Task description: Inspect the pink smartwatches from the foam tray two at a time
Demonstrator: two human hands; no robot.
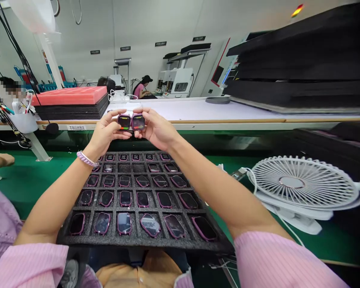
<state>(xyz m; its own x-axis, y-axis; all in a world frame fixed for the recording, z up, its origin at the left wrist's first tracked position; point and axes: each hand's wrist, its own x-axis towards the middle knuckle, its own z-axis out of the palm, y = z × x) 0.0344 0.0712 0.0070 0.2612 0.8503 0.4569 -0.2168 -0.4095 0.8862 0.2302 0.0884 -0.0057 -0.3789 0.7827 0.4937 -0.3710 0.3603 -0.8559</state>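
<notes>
My left hand pinches a purple-framed smartwatch body by its edges. Beside it, a second smartwatch is gripped in my right hand. Both dark glass faces are turned toward me and catch small yellow, red and green reflections or lit marks. The two watches are held up side by side, very close; whether their frames touch I cannot tell. Below my hands lies a black foam tray with rows of pockets, most holding similar purple-framed watches. Two pockets in an upper row hold no watch.
A white fan lies to the right on the green bench. Along the raised white shelf stand a pink foam stack and tall black trays. A co-worker's hand shows at far left.
</notes>
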